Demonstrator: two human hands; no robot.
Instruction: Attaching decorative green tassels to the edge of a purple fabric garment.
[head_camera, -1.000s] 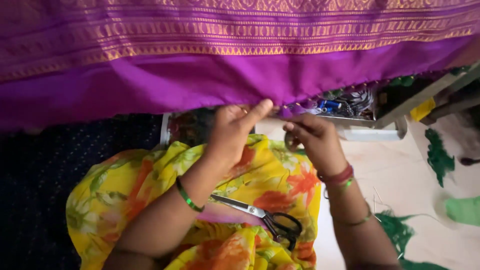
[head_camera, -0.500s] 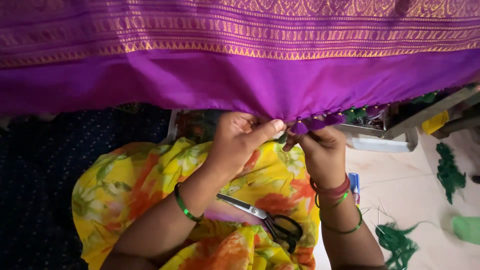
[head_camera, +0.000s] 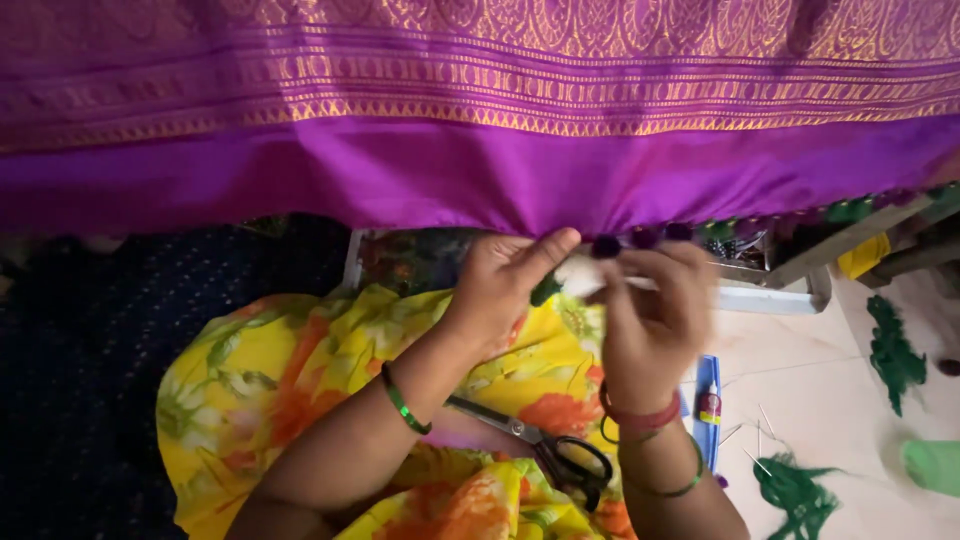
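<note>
Left hand (head_camera: 505, 280) pinches the lower edge of the purple cloth (head_camera: 480, 175); right hand (head_camera: 655, 320), blurred, grips that edge beside a dark tassel (head_camera: 606, 246). Tassels hang rightward along the edge; leftward it is bare. Scissors (head_camera: 545, 452) rest on the lap.
</note>
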